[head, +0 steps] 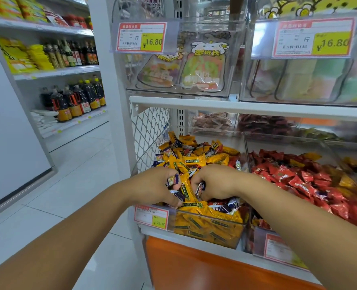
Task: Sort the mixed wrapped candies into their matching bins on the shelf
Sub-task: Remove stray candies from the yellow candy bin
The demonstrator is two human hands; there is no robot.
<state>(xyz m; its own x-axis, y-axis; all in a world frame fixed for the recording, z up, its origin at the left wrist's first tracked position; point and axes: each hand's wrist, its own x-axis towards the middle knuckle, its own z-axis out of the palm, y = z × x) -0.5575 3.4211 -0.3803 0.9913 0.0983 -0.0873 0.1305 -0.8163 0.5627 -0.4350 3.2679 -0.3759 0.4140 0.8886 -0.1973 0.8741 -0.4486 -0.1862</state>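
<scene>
The left hand point(156, 185) and right hand point(217, 183) each gripped purple candies point(172, 180); lifting only those, and shedding the yellow candy point(187, 191) caught between the hands, seemed wise.

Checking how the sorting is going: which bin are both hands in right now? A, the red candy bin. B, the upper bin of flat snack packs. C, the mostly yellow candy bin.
C: the left hand and right hand are both down among the yellow candies, each gripping small blue-and-white candies; the red candies lie off to the right.
</scene>
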